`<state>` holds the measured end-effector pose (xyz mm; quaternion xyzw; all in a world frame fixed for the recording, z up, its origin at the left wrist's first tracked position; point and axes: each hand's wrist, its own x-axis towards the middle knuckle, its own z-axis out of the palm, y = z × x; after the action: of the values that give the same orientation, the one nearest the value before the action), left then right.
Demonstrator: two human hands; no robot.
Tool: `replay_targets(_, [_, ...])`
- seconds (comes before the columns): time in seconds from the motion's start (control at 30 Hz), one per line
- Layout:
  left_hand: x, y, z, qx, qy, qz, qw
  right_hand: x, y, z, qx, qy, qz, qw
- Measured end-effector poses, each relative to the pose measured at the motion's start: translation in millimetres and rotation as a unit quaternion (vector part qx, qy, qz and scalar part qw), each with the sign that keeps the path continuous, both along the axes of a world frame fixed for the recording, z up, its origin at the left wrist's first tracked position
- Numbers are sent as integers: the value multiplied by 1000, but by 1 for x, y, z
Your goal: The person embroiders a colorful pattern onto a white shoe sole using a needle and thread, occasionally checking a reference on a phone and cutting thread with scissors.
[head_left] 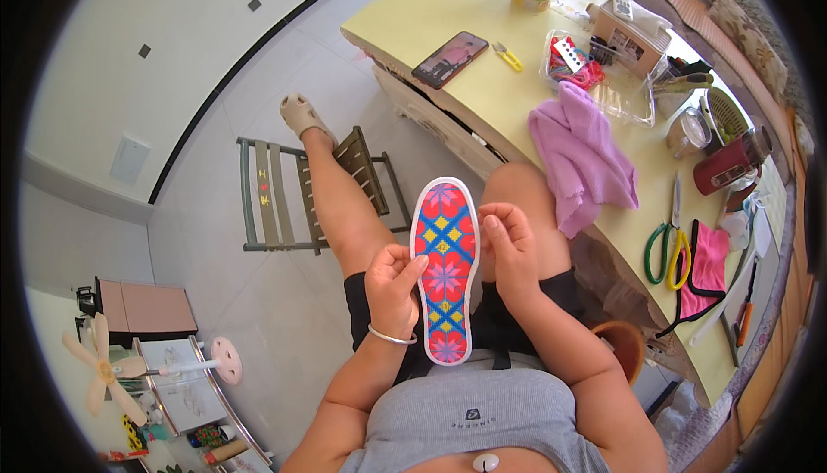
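An embroidered insole [444, 276] with a white rim and a red, blue, yellow and pink pattern stands upright in front of my lap. My left hand [394, 290], with a bracelet on the wrist, grips its left edge, thumb on the patterned face and the other fingers out of sight behind it. Beside the upper right edge, my right hand [510, 245] is raised with thumb and forefinger drawn together. Anything in that pinch is too small to make out.
On the yellow-covered table at right lie a phone [450, 59], yellow snips [507, 57], a purple cloth [584, 154], scissors [670, 245] and a dark red flask [732, 160]. A folding stool [280, 193] is under my outstretched leg. A fan [105, 370] stands at lower left.
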<state>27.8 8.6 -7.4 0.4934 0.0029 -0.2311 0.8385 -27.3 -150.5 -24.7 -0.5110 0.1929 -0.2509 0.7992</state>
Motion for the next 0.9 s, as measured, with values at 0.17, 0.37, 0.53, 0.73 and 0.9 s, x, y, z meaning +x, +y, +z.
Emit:
replay_targets(0.17, [8, 0, 3, -35, 40, 36, 998, 23, -20, 20, -232, 7, -4, 973])
replay_targets(0.37, [14, 5, 4, -47, 38, 55, 997, 137, -95, 3, -549, 32, -91, 830])
replay_targets(0.53, [14, 0, -6, -41, 58, 23, 997, 202, -148, -19, -621, 111, -41, 775])
replay_targets(0.73, [27, 7, -46, -40, 106, 21, 993, 234, -155, -19, -647, 97, 37, 756])
replay_targets(0.9, [43, 19, -95, -81, 175, 5, 981, 254, -162, -39, -582, 152, -102, 792])
